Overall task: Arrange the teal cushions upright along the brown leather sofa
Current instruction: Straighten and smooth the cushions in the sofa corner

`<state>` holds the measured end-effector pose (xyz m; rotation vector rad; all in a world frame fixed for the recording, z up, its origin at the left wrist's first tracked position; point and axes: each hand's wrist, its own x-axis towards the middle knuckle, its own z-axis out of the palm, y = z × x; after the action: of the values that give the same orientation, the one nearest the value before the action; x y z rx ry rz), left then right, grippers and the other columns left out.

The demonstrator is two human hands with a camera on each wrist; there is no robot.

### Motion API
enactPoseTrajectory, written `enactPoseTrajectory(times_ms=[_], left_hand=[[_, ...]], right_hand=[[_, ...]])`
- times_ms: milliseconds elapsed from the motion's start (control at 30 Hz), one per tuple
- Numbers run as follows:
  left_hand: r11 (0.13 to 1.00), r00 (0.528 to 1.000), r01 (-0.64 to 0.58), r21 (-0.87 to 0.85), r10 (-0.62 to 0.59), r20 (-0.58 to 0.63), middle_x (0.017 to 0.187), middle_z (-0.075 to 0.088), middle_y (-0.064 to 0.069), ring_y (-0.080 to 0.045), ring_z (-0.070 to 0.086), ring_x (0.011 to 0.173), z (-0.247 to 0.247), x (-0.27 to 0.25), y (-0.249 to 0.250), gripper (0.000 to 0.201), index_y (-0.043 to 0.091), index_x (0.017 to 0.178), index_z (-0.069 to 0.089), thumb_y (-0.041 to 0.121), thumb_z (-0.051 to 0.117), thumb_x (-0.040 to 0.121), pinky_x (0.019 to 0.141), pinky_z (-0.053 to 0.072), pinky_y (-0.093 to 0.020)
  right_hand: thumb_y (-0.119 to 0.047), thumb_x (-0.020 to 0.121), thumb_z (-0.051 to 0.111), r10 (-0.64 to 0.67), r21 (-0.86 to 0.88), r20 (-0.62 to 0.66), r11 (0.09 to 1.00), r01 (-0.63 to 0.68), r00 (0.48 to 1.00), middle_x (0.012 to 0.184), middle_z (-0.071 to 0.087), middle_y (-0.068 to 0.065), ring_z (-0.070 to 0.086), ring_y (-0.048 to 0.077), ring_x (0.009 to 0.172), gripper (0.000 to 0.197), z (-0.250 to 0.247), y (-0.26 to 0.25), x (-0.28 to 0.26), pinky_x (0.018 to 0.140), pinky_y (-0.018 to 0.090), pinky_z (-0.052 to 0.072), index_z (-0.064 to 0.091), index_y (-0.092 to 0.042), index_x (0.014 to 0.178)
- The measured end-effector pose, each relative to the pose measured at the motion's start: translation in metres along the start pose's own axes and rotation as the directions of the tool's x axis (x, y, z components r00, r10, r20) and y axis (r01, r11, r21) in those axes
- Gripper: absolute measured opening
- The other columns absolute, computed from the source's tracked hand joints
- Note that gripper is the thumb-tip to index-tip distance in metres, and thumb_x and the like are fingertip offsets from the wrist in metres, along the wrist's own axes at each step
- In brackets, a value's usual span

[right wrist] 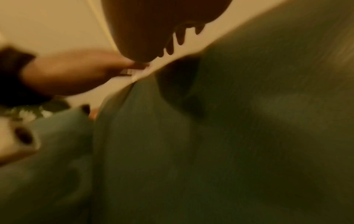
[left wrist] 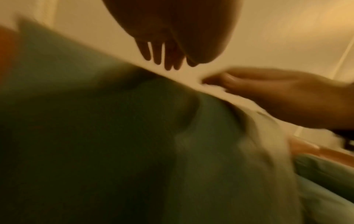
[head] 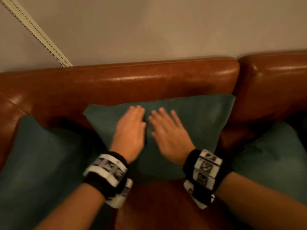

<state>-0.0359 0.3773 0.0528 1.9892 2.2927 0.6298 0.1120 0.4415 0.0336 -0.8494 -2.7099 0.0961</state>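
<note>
Middle teal cushion (head: 191, 117) leaning against the backrest of the brown leather sofa (head: 132, 80); your left hand (head: 129, 128) and right hand (head: 169, 130) lie flat on its face, fingers extended, gripping nothing; two more cushions flank it, left cushion (head: 41, 155) and right cushion (head: 269, 155). Judged soft, light, easily dented; take it by the side edges or top corners; pat gently.

Black wristbands (head: 106, 175), white patterned blocks.
</note>
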Motion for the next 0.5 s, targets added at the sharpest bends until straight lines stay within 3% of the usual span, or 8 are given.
enactPoseTrajectory(times_ms=[33,100,200,300,433,500], left_hand=[[0.999,0.996,-0.033,-0.012,0.034,0.08,0.131,0.055,-0.024,-0.038,0.05,0.124,0.015,-0.005,0.012,0.047,-0.005,0.126,0.05,0.018,0.034,0.088,0.107,0.023,-0.035],[0.997,0.984,-0.034,0.074,0.02,0.176,0.143,0.044,-0.017,-0.031,0.037,0.135,0.038,-0.012,0.011,0.054,0.001,0.135,0.04,0.032,0.031,0.092,0.112,0.015,-0.033],[0.964,0.986,-0.004,0.266,-0.042,0.164,0.149,0.036,-0.009,-0.025,0.019,0.137,0.054,-0.017,-0.024,0.062,0.011,0.141,0.028,0.045,0.032,0.089,0.114,0.0,-0.033],[0.951,0.987,0.116,0.286,-0.143,0.076,0.153,0.026,-0.01,-0.027,0.013,0.139,0.052,-0.017,-0.055,0.066,0.012,0.145,0.02,0.044,0.031,0.088,0.114,-0.009,-0.032],[0.89,0.925,0.376,0.259,-0.377,-0.047,0.155,0.017,-0.017,-0.038,0.014,0.142,0.039,-0.021,-0.07,0.065,0.005,0.145,0.016,0.04,0.022,0.091,0.116,0.003,-0.047],[0.895,0.919,0.393,0.212,-0.386,-0.075,0.153,0.019,-0.023,-0.044,0.014,0.14,0.036,-0.021,-0.047,0.064,0.0,0.143,0.019,0.034,0.025,0.09,0.114,0.004,-0.05]], right_hand=[[-0.026,0.088,0.038,-0.072,-0.047,0.096,0.996,0.077,0.993,0.136,0.053,0.014,0.044,0.032,0.131,0.049,0.012,-0.006,-0.001,0.11,0.047,0.02,0.05,-0.004,0.13],[-0.034,0.09,0.035,-0.081,-0.126,0.185,0.986,0.105,0.979,0.14,0.049,0.012,0.04,0.029,0.134,0.054,0.026,0.012,-0.005,0.113,0.041,0.016,0.043,-0.006,0.136],[-0.043,0.094,0.029,0.105,-0.176,0.127,0.981,-0.082,0.986,0.145,0.043,0.01,0.036,0.026,0.136,0.057,0.027,0.067,-0.01,0.115,0.037,0.009,0.038,-0.01,0.14],[-0.043,0.094,0.027,0.335,-0.209,0.058,0.925,-0.317,0.94,0.149,0.037,0.01,0.03,0.027,0.138,0.058,0.017,0.112,-0.024,0.114,0.042,0.009,0.032,-0.012,0.143],[-0.042,0.094,0.019,0.519,-0.224,-0.007,0.832,-0.507,0.855,0.153,0.026,0.013,0.019,0.029,0.143,0.061,0.001,0.137,-0.035,0.113,0.056,0.004,0.024,-0.009,0.145],[-0.038,0.093,0.022,0.521,-0.183,-0.081,0.83,-0.526,0.85,0.153,0.024,0.016,0.015,0.032,0.143,0.061,0.001,0.112,-0.033,0.112,0.056,-0.001,0.023,-0.006,0.145]])
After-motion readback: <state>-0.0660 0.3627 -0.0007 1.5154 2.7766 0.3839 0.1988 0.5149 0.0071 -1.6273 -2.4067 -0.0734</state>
